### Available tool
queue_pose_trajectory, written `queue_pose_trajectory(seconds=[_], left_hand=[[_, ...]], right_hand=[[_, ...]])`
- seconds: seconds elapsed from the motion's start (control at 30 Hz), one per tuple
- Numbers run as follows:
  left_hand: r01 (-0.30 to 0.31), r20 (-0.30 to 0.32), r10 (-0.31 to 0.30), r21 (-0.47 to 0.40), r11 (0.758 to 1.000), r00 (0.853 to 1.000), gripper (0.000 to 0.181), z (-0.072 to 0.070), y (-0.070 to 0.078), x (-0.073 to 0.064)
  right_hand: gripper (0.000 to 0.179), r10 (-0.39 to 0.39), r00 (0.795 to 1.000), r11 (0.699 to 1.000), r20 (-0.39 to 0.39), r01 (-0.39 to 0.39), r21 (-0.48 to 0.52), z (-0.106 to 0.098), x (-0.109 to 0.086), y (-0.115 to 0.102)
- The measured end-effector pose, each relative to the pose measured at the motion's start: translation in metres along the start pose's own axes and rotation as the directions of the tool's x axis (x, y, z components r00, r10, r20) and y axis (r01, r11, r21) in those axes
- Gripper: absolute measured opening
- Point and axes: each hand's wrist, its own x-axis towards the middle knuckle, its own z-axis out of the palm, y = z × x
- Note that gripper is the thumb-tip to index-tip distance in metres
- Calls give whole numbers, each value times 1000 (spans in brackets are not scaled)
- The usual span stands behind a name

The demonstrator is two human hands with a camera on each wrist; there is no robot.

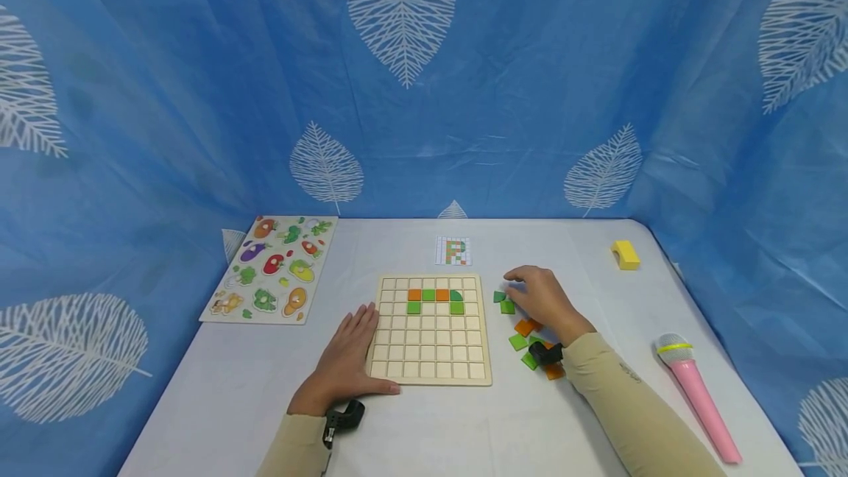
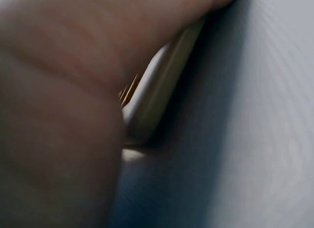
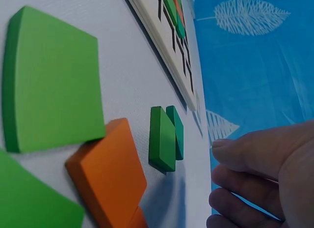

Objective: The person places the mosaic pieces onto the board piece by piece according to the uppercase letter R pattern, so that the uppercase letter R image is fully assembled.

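Observation:
A wooden grid board (image 1: 424, 352) lies on the table. Its upper rows hold orange and green square tiles and a dark green rounded tile (image 1: 456, 296). My left hand (image 1: 347, 359) rests at the board's lower left corner, fingers along the left edge and thumb by the bottom edge. Right of the board, my right hand (image 1: 545, 302) hovers with loosely bent fingers (image 3: 245, 191) and no visible tile in them. Nearest to it are a dark green tile (image 1: 499, 297) and a green square tile (image 3: 163, 139), which lie side by side on the table.
Several loose green and orange tiles (image 1: 518, 342) lie beneath my right wrist. A small pattern card (image 1: 453, 250) sits behind the board. A vegetable puzzle (image 1: 271, 271) lies at left; a yellow block (image 1: 626, 255) and a pink microphone (image 1: 702, 403) are at right.

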Motion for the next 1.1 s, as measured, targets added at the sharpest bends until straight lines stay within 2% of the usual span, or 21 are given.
queue_pose_trajectory(seconds=[0.47, 1.1], left_hand=[[-4, 0, 4, -14, 1000, 1000, 149, -1, 1, -1], [-1, 1, 1, -18, 1000, 1000, 149, -1, -1, -1]], right_hand=[[28, 69, 997, 998, 33, -69, 8, -3, -2, 1], [29, 59, 997, 998, 52, -61, 25, 3, -3, -1]])
